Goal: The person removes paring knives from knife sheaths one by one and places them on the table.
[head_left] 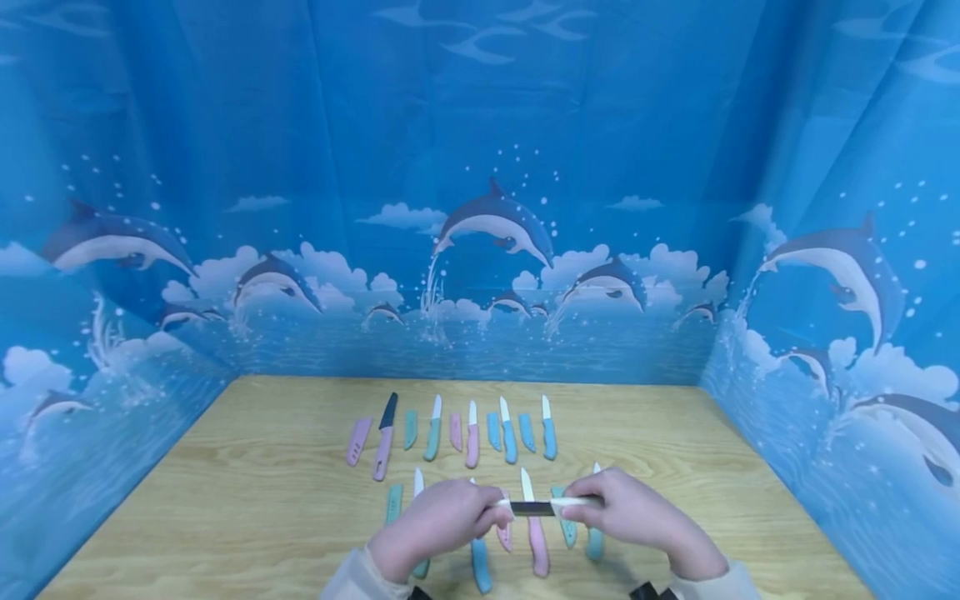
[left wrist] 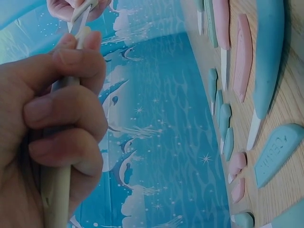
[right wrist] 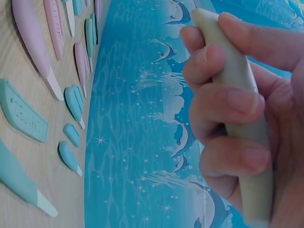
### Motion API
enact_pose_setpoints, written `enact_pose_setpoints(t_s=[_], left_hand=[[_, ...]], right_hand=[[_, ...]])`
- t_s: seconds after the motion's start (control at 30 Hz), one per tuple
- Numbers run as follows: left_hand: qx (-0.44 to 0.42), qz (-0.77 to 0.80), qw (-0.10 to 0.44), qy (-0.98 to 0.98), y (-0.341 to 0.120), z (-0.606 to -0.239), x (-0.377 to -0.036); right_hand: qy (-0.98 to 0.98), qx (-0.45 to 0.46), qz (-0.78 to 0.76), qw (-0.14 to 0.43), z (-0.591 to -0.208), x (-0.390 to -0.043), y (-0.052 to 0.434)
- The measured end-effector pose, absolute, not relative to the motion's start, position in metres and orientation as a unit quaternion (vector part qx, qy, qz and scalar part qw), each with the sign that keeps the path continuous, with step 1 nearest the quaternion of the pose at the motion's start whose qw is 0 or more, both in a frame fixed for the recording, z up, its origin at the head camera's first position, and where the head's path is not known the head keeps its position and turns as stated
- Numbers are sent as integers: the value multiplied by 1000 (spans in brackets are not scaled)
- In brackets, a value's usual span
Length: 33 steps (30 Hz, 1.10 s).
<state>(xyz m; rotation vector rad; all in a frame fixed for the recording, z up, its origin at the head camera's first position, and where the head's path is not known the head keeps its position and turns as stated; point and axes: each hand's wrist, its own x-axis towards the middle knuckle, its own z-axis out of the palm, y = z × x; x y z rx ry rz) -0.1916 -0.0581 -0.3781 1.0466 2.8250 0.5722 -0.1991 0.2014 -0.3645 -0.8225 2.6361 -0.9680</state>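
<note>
In the head view, a knife (head_left: 531,508) is held level over the front of the table, a dark stretch of its blade showing between the two hands. My right hand (head_left: 622,508) grips its smooth cream handle (right wrist: 237,85), fingers curled round one side and thumb along the other. My left hand (head_left: 450,521) holds a long cream piece, seemingly the sheath (left wrist: 57,194), in curled fingers. Both hands are close together with fingertips facing. Beneath them lie a pink knife (head_left: 538,546), a blue knife (head_left: 481,565) and a green knife (head_left: 596,543), partly covered.
Farther back, a row of knives with sheaths beside them includes a black-bladed pink knife (head_left: 383,450), a green knife (head_left: 433,437) and a blue knife (head_left: 550,437). A green sheath (head_left: 393,502) lies by my left hand. Blue dolphin curtains (head_left: 480,333) border the wooden table (head_left: 225,483).
</note>
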Motion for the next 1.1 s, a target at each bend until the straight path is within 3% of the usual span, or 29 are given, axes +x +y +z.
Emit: enact_pose_setpoints(t_s=[1.1], left_hand=[[329, 185, 47, 925, -61, -378, -193]], right_hand=[[904, -283, -303, 106, -362, -203, 211]])
